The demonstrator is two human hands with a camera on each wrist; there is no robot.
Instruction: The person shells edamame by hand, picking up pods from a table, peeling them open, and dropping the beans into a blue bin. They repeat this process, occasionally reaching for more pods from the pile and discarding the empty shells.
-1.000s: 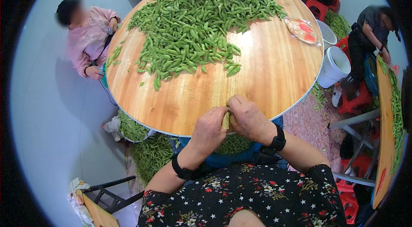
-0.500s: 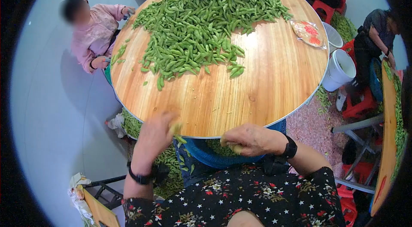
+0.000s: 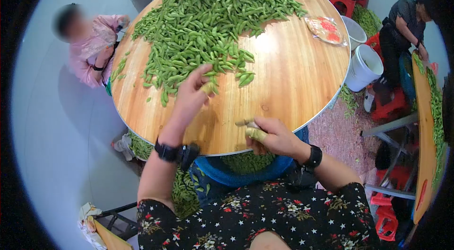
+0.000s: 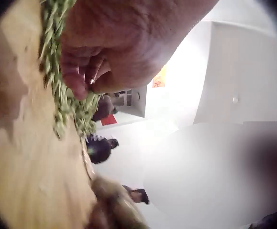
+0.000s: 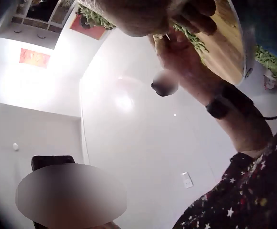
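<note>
A big heap of green soybean pods (image 3: 203, 23) covers the far half of the round wooden table (image 3: 293, 84). My left hand (image 3: 193, 91) reaches over the heap's near edge, its fingers apart and fingertips right at the pods; yellowish covering shows on the thumb. Close to the table's front edge is my right hand (image 3: 272, 137), index finger stretched out and thumb apart from it, both with stained, yellowish coverings. No pod shows between them. Below that edge, at my lap, stands a blue basin (image 3: 220, 176) containing green shelled beans (image 3: 248, 161).
A flat plastic-wrapped packet (image 3: 326, 31) lies on the table's right side. White buckets (image 3: 364, 68) stand beyond that rim. A person in pink (image 3: 92, 51) sits at the left; another person (image 3: 402, 32) works at a second table (image 3: 421, 155) on the right.
Both hands were together over the table's front edge, working a pod. They parted, the left dropping toward the left edge with pod pieces, then moving forward empty to the heap.
</note>
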